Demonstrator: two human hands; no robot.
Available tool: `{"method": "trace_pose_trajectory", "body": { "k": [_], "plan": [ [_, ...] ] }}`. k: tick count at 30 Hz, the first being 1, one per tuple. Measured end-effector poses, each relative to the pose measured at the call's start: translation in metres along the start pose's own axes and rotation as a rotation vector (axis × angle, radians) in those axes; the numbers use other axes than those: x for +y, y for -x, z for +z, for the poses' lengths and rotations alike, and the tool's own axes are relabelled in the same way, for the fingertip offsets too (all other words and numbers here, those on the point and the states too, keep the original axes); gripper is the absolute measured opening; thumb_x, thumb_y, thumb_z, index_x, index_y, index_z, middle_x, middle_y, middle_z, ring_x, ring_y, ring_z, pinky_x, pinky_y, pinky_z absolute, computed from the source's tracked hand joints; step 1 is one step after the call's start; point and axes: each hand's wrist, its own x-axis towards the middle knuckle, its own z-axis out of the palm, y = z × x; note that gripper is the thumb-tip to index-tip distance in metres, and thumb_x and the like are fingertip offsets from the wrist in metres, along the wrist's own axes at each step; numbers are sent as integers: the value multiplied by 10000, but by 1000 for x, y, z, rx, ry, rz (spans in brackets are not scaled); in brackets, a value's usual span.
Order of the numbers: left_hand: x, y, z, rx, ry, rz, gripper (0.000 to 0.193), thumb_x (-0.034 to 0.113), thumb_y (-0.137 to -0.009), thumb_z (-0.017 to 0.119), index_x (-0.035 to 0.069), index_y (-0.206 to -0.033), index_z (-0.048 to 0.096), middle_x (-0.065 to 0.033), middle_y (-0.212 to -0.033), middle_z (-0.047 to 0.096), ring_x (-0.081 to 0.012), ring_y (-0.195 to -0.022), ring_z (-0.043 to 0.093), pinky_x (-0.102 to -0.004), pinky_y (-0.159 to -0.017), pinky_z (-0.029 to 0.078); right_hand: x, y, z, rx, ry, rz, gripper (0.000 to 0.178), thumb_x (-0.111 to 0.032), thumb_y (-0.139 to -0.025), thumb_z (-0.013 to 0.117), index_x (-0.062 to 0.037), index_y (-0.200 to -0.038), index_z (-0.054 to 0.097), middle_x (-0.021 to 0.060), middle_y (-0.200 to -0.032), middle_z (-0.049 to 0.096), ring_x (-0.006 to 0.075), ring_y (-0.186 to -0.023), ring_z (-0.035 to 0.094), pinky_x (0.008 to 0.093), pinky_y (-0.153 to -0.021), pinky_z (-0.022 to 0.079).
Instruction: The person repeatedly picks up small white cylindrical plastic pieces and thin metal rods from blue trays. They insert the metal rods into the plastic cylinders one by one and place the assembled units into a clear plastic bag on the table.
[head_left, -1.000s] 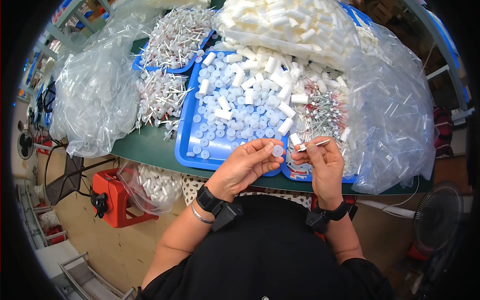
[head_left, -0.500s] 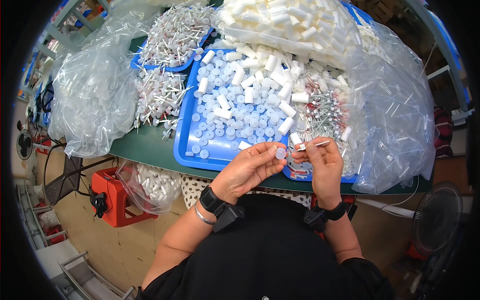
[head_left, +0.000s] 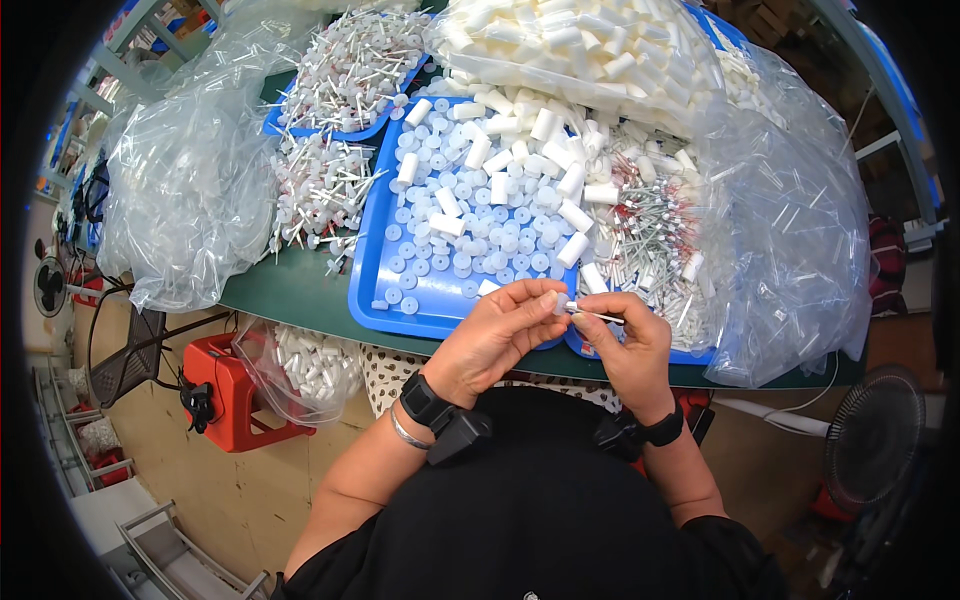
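At the front edge of the blue tray (head_left: 372,312), my left hand (head_left: 492,332) pinches a small translucent plastic disc (head_left: 562,302) between thumb and fingertips. My right hand (head_left: 640,352) is closed on a thin white-and-metal stick (head_left: 606,318), its inner end meeting the disc. Fingertips hide the joint, so how far the stick sits in the disc cannot be made out. Loose discs (head_left: 480,242) and short white cylinders (head_left: 447,224) lie spread in the tray beyond my hands. Right of them is a heap of metal pins with red parts (head_left: 655,222).
Stick-and-disc pieces fill a smaller blue tray (head_left: 350,75) and pile up (head_left: 318,190) on the green table (head_left: 290,290). Clear plastic bags (head_left: 185,200) flank the work area. A large bag of white cylinders (head_left: 590,50) lies behind. Below left stands a red stool (head_left: 225,395); a fan (head_left: 875,435) is at right.
My right hand has moved left and slightly down, bringing the stick against the disc. My left hand has stayed nearly in place, still holding the disc, which now appears turned more edge-on.
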Motion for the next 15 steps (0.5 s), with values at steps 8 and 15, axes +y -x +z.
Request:
{"method": "trace_pose_trajectory", "body": {
  "k": [8,15],
  "plan": [
    [-5,2,3,85,-68,22,293,155,-923,652,-18,-1158,617,-49,-942,654,-115,-861,644,-230,-807,536,0,-4,-7,-73,461,-295,111,-75,-866,686,7,-936,659,88,-727,668,144,-579,632,291,-518,469],
    [-12,0,-2,49,-102,-28,281,153,-936,631,-21,-1156,621,-46,-908,657,-99,-782,622,-219,-737,539,-6,3,0,-94,302,-6,73,-60,-867,657,-6,-915,650,137,-741,651,258,-561,607,324,-512,472]
  ]
}}
